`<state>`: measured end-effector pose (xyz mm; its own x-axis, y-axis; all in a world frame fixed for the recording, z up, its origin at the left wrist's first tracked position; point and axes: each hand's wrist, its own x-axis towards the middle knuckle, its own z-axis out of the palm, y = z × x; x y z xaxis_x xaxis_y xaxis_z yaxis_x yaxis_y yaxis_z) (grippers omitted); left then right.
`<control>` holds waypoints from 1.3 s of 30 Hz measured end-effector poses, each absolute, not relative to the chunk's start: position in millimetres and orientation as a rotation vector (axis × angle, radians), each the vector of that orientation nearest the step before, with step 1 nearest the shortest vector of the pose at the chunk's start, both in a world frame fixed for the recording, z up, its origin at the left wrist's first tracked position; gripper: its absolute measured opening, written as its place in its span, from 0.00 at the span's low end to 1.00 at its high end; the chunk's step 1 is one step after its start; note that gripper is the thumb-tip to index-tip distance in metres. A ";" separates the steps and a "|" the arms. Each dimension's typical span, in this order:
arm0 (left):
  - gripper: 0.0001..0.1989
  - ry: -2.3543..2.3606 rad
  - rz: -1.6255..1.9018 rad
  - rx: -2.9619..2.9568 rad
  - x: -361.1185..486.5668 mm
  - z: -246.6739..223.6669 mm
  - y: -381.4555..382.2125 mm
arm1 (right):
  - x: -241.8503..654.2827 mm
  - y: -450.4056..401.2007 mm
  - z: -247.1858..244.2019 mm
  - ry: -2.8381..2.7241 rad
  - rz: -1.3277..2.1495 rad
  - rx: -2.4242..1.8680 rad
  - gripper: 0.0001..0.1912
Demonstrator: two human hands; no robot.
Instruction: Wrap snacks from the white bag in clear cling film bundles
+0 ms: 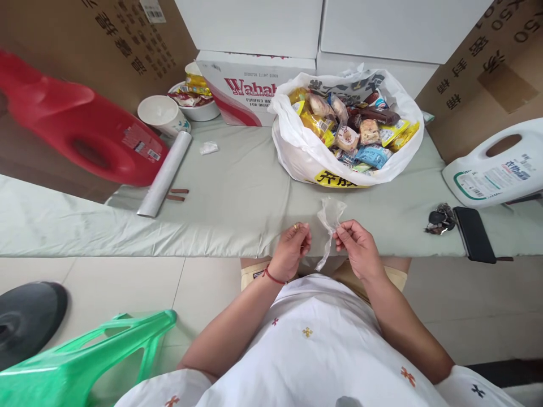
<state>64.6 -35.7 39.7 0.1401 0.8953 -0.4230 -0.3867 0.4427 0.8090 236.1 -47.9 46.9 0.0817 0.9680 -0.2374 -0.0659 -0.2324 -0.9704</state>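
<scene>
In the head view my right hand [357,244] pinches a thin, clear plastic bag [332,217]. The bag is crumpled and twisted narrow at the middle. Its upper part flares out over the table edge and its tail hangs down. Just to the left, apart from the bag, my left hand [292,249] is closed with thumb and fingertips together. Whatever those fingers hold, if anything, is hidden. A small yellow spot shows on one of its fingers. Beyond both hands sits a large white carrier bag [292,152], open at the top and filled with wrapped snacks [348,138].
A roll of plastic film [165,175], a red jug [85,124], a paper cup [163,113] and a crumpled white scrap [208,148] are on the left. Keys [441,219], a black phone [474,234] and a white detergent jug [494,167] lie right. Boxes [250,90] line the back.
</scene>
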 end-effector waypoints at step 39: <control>0.25 0.852 0.787 0.525 86.7 22.4 -1.1 | 265.6 -5.9 39.9 -0.818 1.717 -1.298 0.26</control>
<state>86.7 -1.1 22.4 0.4135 0.7862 -0.4592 -0.3961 0.6094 0.6868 265.6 -5.9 39.9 -0.1382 0.8887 -0.4372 -0.2207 -0.4579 -0.8612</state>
